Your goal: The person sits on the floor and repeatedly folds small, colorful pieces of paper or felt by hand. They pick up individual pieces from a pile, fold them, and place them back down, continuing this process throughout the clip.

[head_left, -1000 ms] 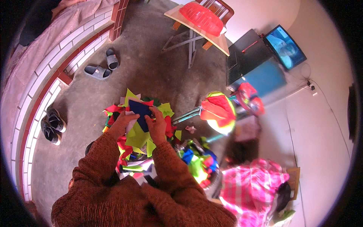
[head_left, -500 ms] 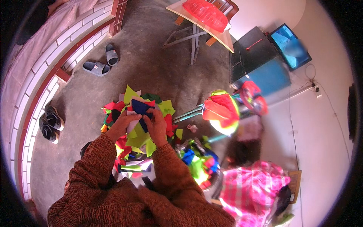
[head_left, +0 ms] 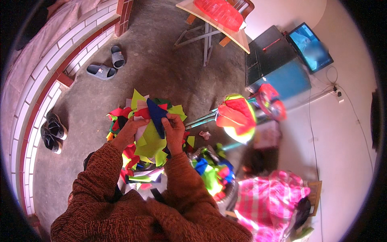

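Note:
My right hand (head_left: 175, 128) pinches the edge of a dark blue fabric scrap (head_left: 155, 117), which hangs as a long pointed triangle. To its left, my left hand (head_left: 130, 132) is closed on a pale pink fabric scrap (head_left: 141, 130). Both hands are over a heap of fabric scraps (head_left: 150, 142) in yellow-green, red, green and white. A red scrap (head_left: 142, 113) shows between the hands, behind the blue one. My fingers hide part of the pale pink scrap.
At right stands a container of blue and green scraps (head_left: 211, 177), near a pink checked cloth (head_left: 268, 201). Beyond are a red and yellow bundle (head_left: 236, 117) on greenish poles (head_left: 201, 120). Grey slippers (head_left: 100, 71) and dark shoes (head_left: 50, 136) lie left; a table (head_left: 238, 37) stands far off.
My right hand has shifted right and slightly down with the blue scrap, which has gone from bunched to spread into a triangle. My left hand stays nearly in place.

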Demonstrator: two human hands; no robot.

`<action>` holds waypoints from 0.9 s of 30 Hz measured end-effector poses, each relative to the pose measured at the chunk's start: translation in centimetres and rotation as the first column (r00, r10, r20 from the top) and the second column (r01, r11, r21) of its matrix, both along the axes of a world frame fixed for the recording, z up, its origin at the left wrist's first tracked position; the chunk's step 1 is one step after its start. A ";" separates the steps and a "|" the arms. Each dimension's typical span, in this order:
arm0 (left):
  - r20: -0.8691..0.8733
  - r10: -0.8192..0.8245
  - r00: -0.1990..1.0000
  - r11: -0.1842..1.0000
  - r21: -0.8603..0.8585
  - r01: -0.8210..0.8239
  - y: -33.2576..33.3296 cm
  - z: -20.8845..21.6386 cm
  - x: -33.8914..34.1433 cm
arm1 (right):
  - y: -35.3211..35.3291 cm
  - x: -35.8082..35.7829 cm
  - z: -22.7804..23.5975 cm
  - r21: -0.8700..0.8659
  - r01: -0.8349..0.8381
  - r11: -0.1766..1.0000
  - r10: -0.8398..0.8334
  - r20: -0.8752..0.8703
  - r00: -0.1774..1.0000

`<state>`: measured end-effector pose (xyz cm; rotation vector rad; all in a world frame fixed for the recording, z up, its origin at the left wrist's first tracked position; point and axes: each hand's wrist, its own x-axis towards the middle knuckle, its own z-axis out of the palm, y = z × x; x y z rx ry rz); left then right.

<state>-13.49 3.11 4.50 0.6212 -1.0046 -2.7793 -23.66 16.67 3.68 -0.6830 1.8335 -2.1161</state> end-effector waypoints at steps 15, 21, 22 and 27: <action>0.000 0.016 1.000 0.999 0.045 -0.016 -0.4 -0.4 -0.2 | 1.6 -1.5 3.8 -0.581 -0.032 0.813 0.294 0.364 0.884; -0.078 0.008 0.997 0.999 0.043 -0.005 -0.5 -1.2 -0.6 | 2.4 -2.3 3.4 -0.581 -0.036 0.813 0.249 0.292 0.923; -0.084 0.000 0.996 0.999 0.049 0.004 -0.6 -1.1 -0.5 | 2.5 -2.2 3.5 -0.585 -0.051 0.809 0.278 0.305 0.911; -0.060 -0.016 0.998 0.999 0.046 0.018 -0.7 -1.0 -0.3 | 2.0 -1.8 3.9 -0.425 -0.045 0.904 0.222 0.377 0.899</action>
